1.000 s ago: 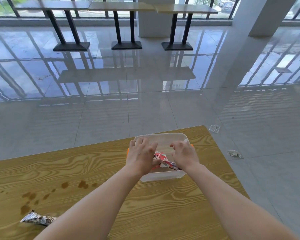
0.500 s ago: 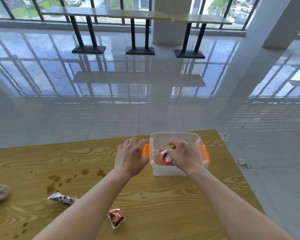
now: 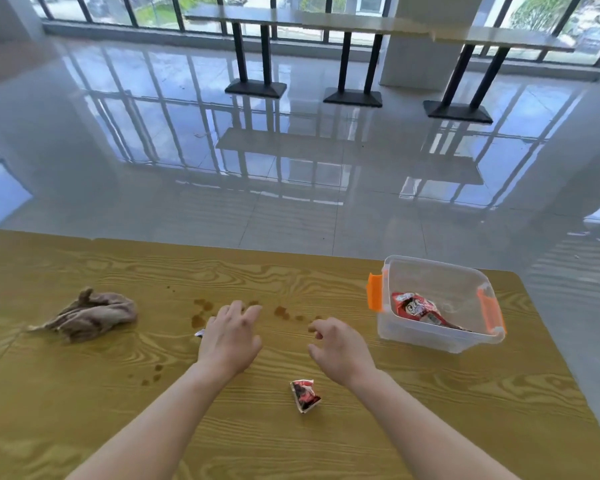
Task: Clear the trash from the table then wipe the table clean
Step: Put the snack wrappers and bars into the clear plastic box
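Head view, looking down at the wood-grain yellow-brown bench [image 3: 430, 410] that fills the lower half of the frame. My left hand [image 3: 231, 337] sits at lower centre, palm down, its grip spread wide and empty; a sliver of silver wrapper [image 3: 199, 333] peeks out at its left edge, the rest hidden under the hand, and I cannot tell whether the hand touches it. My right hand [image 3: 340, 348] lies just right of centre, its grip loosely curled with fingers apart, pinching nothing. Between the two forearms, nearer the right one, a crumpled red-and-white snack wrapper [image 3: 305, 395] lies on the bench, apart from both hands. At right of centre, near the far right corner of the bench, stands a clear rectangular plastic box with orange side latches [image 3: 430, 337], lid off; inside it rests a red printed snack packet [image 3: 417, 308]. At left of centre a bunched brown cloth [image 3: 89, 315] lies on the bench, well apart from the hands. A scatter of brown liquid spots [image 3: 281, 311] runs across the bench just beyond the fingertips, with a second small cluster [image 3: 151, 375] to the left of the left wrist. In the upper half, a glossy tiled floor [image 3: 187, 150] reflects windows and long black-legged tables [image 3: 343, 24] at the top of the frame.
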Demonstrator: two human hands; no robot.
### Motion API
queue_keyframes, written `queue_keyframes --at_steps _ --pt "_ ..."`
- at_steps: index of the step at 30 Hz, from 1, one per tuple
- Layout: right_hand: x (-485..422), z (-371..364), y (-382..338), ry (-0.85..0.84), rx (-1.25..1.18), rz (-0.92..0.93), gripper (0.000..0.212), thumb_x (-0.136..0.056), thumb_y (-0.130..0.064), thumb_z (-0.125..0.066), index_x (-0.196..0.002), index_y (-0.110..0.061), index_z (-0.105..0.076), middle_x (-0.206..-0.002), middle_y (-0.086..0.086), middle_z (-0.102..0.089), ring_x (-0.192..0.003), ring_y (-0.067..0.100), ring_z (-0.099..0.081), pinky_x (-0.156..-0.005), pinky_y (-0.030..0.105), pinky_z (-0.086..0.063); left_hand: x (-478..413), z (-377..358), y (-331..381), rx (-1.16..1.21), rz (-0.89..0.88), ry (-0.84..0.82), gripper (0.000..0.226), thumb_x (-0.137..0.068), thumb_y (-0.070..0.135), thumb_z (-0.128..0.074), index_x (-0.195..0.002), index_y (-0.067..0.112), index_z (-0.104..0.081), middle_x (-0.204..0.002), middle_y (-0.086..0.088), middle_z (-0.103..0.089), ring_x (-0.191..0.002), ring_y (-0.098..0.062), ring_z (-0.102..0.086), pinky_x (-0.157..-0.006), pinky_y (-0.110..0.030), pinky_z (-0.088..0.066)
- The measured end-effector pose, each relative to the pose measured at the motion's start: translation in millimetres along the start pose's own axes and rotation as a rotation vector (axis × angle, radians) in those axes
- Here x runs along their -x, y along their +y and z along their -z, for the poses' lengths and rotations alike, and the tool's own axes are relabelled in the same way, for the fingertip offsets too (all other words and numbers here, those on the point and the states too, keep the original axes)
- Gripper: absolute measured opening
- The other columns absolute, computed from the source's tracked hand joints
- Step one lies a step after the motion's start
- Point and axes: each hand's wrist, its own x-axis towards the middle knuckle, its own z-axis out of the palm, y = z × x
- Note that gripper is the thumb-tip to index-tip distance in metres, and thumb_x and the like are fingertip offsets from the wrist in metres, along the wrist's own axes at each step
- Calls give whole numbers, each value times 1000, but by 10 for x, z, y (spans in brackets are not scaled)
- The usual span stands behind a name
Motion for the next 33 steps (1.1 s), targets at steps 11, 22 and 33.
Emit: queue_keyframes --at_steps 11,22,33 --pt "170 -655 -201 -201 224 -117 46 -86 -47 -63 -126 -27 -52 -121 1 -46 -116 21 -41 -90 36 -46 -60 -325 -587 -304 -54 -160 40 -89 24 -56 -128 27 -50 -125 -2 -49 -120 -22 -43 -93 -36 -40" --pt "269 -880 -97 -177 213 -125 20 -92 -22 -56 -112 -21 -54 -115 4 -44 -104 23 -42 -84 33 -45 -160 -517 -738 -366 -153 -155 18 -91 18 -55 -106 26 -60 -104 3 -57 -99 -21 -54 -85 -35 -38" --pt "253 -896 -29 -109 114 -136 10 -95 -21 -54 -94 -13 -60 -95 2 -47 -90 21 -47 -80 33 -46 -89 -539 -636 -188 -154 -135 8 -93 21 -51 -98 19 -57 -91 1 -54 -82 -24 -58 -65 -32 -34"
